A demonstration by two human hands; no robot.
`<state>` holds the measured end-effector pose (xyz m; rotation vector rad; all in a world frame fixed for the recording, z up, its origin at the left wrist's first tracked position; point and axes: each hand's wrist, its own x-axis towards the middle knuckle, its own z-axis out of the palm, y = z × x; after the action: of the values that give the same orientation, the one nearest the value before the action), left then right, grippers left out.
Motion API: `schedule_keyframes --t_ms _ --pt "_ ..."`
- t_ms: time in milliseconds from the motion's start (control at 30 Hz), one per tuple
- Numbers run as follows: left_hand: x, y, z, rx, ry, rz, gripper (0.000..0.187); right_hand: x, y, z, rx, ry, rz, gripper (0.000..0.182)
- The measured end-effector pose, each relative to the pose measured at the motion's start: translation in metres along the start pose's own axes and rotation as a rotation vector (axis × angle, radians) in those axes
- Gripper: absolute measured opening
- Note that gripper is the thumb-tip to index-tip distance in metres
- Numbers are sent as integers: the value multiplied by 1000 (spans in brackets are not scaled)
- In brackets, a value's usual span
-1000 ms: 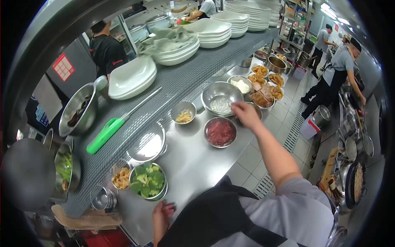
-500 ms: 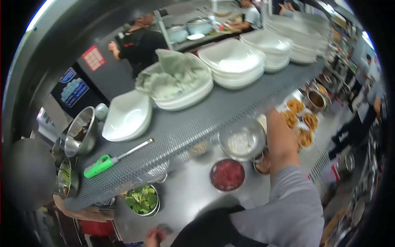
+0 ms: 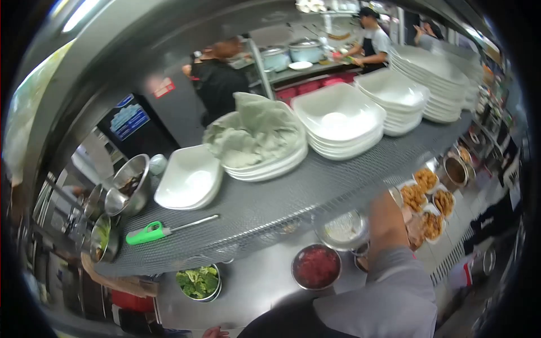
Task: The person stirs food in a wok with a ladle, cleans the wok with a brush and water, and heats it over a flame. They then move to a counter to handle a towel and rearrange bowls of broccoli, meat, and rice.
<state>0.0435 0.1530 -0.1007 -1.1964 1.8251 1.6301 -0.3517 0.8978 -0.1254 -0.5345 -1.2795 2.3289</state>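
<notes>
My right forearm (image 3: 387, 222) reaches forward beside a steel bowl (image 3: 363, 239) with pale contents. The shelf edge hides the right hand, so its fingers and anything in them are out of sight. Only part of my left hand (image 3: 215, 332) shows at the bottom edge; its visible fingers look loosely apart with nothing in them. On the steel counter (image 3: 253, 287) stand a bowl of red raw meat (image 3: 316, 267), nearest my right arm, and a container of broccoli (image 3: 198, 283), ahead of my left hand.
A mesh shelf (image 3: 253, 211) crosses above the counter, bearing stacked white bowls (image 3: 338, 118), a grey-green cloth (image 3: 253, 135), a green lighter (image 3: 149, 232) and steel bowls (image 3: 132, 183). Dishes of fried food (image 3: 426, 179) stand at right. Two people (image 3: 217, 81) (image 3: 375, 42) are beyond the shelf.
The view has tilted upward, so the shelf and counter sit lower. My right arm remains stretched forward with the hand more hidden. Less of my left hand shows. The person in black has turned or leaned.
</notes>
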Motion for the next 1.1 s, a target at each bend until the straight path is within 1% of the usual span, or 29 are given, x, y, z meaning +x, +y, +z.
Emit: schedule_keyframes --t_ms 100,167,267,333,367,400,467,500,567,600,633,667,700,733,767,800,833,867,900,933,967,1033,1100 --pt "16 24 4 31 -26 63 27 -23 -21 -8 -59 -12 -80 19" --pt "30 43 3 44 -36 106 27 -38 -52 -7 -107 -13 -152 18" --pt "52 63 -13 3 4 164 27 -78 -96 20 -171 -143 -271 18" --pt "73 77 -31 -44 28 216 27 -155 -148 69 -301 70 -139 16" --pt "81 82 -41 -69 38 242 27 -175 -155 71 -527 -10 -189 18" --pt "89 88 -48 -88 42 262 27 -193 -162 77 -538 5 -71 19" --pt "106 91 -68 -130 32 298 27 -239 -167 91 -508 74 -14 20" --pt "114 91 -75 -151 8 313 27 -261 -164 97 -510 13 5 19" --pt "126 94 -78 -170 -87 359 27 -306 -155 113 -518 -71 48 17" --pt "107 103 -66 -145 -102 349 27 -321 -142 115 -471 -160 73 16" --pt "84 111 -52 -113 -33 342 28 -340 -130 119 -484 -174 100 15" --pt "70 116 -43 -81 33 338 31 -359 -119 125 -528 -232 158 17" --pt "72 115 -41 -106 -43 349 32 -383 -111 137 -508 -247 211 16" --pt "72 116 -40 -83 -53 338 32 -401 -94 142 -524 -283 223 17" --pt "71 117 -37 -97 -73 386 31 -418 -75 148 -513 -323 265 17" --pt "73 118 -33 -120 -93 437 30 -444 -78 165 -635 -310 347 18" --pt "78 118 -36 -108 -123 476 27 -450 -36 157 -556 -399 311 18" --pt "89 116 -41 -113 -124 471 27 -460 -5 157 -563 -418 344 17" --pt "100 114 -47 -127 -119 474 27 -477 10 166 -551 -386 399 16" --pt "102 113 -54 -140 -109 477 27 -489 23 172 -550 -435 441 16" --pt "103 110 -62 -144 -101 476 27 -501 33 179 -572 -417 461 15" --pt "92 111 -69 -75 -15 467 26 -509 70 187 -589 -440 472 15" --pt "114 100 -85 -106 -15 481 27 -511 105 193 -603 -453 478 15"
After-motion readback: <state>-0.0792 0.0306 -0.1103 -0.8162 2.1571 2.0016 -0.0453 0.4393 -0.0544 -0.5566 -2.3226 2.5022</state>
